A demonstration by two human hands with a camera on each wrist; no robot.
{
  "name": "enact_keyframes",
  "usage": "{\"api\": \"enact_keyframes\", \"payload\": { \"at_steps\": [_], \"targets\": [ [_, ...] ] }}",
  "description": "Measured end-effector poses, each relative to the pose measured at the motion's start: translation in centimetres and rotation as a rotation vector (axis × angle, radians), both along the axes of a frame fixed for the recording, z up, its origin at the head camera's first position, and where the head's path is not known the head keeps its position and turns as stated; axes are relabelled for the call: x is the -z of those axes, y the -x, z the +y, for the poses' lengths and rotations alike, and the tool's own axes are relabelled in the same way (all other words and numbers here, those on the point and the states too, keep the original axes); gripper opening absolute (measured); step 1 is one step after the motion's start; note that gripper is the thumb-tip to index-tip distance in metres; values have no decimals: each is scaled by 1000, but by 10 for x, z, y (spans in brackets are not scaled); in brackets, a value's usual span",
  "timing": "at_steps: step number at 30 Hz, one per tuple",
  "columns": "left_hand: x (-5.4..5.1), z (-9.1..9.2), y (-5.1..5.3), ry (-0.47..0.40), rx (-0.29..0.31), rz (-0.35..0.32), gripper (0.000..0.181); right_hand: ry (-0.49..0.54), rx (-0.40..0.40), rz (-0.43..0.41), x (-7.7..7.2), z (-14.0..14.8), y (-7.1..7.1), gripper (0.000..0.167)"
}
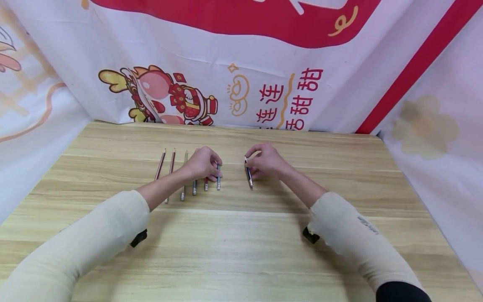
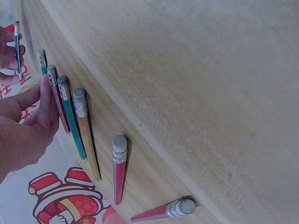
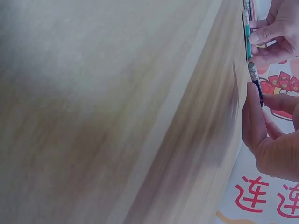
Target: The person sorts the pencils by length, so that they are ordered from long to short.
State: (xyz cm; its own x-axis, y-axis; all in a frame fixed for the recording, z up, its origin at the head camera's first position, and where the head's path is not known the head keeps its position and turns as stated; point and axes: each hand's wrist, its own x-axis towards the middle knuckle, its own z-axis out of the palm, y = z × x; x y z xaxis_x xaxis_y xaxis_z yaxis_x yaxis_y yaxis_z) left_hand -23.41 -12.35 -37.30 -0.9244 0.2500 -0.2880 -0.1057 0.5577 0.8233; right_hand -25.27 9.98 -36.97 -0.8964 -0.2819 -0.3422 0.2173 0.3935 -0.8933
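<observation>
My right hand point(image 1: 266, 160) pinches a dark blue pencil point(image 1: 249, 174) between thumb and fingers. Its eraser end points toward me, and in the right wrist view that pencil point(image 3: 253, 74) tilts beside the fingertips. To the left, my left hand point(image 1: 204, 162) has thumb and fingertips on a teal pencil point(image 1: 219, 181), the rightmost of a row on the table. The right wrist view shows the thumb against this teal pencil point(image 3: 247, 39). Close by the left hand lie a red pencil point(image 2: 58, 100), another teal pencil point(image 2: 71, 119) and a yellowish pencil point(image 2: 84, 133), partly hidden from the head camera.
Two reddish pencils point(image 1: 160, 163) lie at the row's left end, more widely spaced, partly covered by the left forearm. The wooden table point(image 1: 234, 247) ends at a white printed cloth point(image 1: 211, 50) behind, with more cloth on both sides.
</observation>
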Motion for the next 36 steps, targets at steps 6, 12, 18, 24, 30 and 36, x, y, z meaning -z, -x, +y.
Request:
{"api": "enact_keyframes", "payload": {
  "at_steps": [6, 12, 18, 24, 30, 36],
  "targets": [
    [-1, 0, 0, -1, -1, 0, 34, -5, -12, -1, 0, -8, 0, 32],
    [0, 0, 1, -1, 1, 5, 33, -2, -19, -15, 0, -16, 0, 33],
    [0, -1, 2, -8, -5, 7, 32, -3, -28, -18, 1, -23, 0, 33],
    [0, -2, 3, 2, 1, 2, 32, 1, -25, -18, 2, -30, 0, 32],
    [0, -1, 2, -7, 6, -13, 33, -7, -24, -18, 4, -36, 0, 32],
    [1, -1, 3, -9, 5, -13, 32, -10, -22, -15, 7, -40, 1, 31]
  ]
}}
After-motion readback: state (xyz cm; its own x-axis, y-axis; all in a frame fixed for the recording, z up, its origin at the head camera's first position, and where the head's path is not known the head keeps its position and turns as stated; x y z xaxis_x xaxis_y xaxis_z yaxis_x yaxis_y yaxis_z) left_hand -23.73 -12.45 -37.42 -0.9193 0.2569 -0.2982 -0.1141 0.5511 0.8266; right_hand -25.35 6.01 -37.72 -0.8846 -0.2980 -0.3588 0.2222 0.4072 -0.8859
